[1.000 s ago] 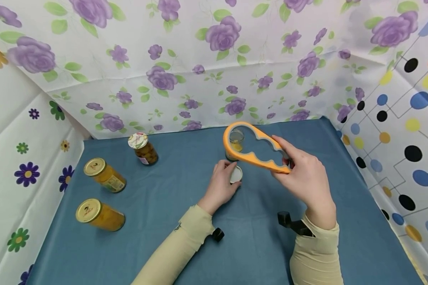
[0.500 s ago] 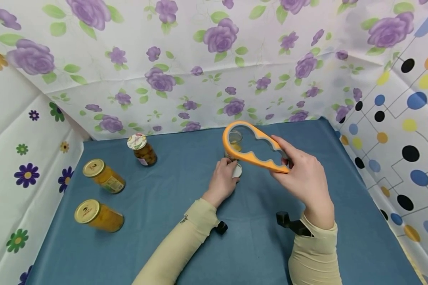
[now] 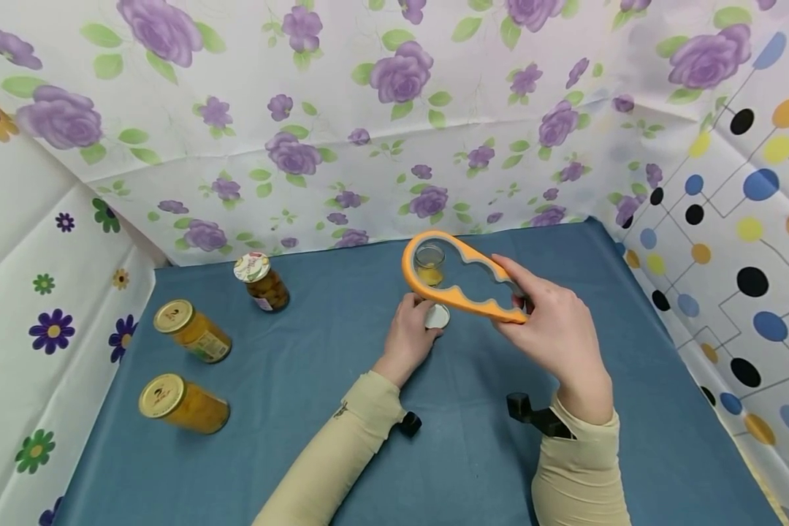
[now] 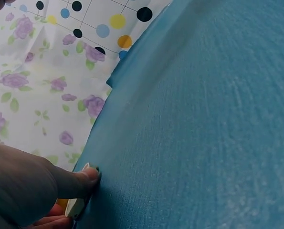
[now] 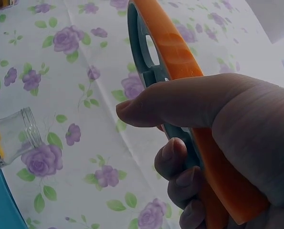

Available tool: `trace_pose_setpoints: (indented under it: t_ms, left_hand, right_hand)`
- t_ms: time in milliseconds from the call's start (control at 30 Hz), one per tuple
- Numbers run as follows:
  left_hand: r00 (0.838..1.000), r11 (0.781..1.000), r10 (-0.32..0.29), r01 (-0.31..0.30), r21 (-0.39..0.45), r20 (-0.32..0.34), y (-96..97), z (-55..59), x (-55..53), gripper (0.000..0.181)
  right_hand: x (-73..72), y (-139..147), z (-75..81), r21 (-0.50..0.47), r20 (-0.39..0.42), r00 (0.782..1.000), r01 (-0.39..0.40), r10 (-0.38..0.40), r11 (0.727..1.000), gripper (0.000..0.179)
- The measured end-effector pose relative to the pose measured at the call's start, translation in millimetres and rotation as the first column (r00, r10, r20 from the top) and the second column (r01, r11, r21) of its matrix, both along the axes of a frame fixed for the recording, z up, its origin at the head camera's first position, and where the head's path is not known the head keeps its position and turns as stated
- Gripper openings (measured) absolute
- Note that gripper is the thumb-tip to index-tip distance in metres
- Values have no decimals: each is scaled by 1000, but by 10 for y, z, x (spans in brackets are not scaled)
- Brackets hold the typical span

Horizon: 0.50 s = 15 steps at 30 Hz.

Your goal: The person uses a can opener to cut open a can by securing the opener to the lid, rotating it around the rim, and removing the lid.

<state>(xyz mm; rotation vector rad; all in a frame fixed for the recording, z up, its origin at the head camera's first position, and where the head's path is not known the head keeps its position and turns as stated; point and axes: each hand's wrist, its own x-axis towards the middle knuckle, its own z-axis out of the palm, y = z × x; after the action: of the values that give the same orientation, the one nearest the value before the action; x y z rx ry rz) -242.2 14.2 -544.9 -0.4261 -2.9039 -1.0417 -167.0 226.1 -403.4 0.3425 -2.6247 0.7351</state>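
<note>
The blue-covered desk (image 3: 467, 464)

Around its middle: gold-lidded jar (image 3: 200, 408) just before nine o'clock, labelled gold-lidded jar (image 3: 201, 339) just past nine, brown-filled jar (image 3: 268, 290) at ten, open glass jar (image 3: 429, 275) at twelve, white lid (image 3: 437, 317) at that jar's six o'clock.

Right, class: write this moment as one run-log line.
left hand: pinches white lid | right hand: grips orange jar opener | glass jar: open, yellow contents | three other jars: lidded

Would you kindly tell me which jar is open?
The jar seen through the orange opener in the head view: its mouth is bare, while the three jars at left wear lids.
</note>
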Motion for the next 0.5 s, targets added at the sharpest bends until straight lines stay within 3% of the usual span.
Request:
trace_pose_setpoints:
  t_ms: [267, 500]
  left_hand:
    - [999, 999, -35, 35, 28, -2, -80, -33, 27, 53]
    - [998, 987, -29, 37, 153, -56, -315, 43, 50, 41]
  right_hand:
    - [-3, -8, -9, -6, 5, 1000, -12, 12, 1000, 70]
    - [-28, -43, -21, -11, 39, 999, -25, 26, 1000, 72]
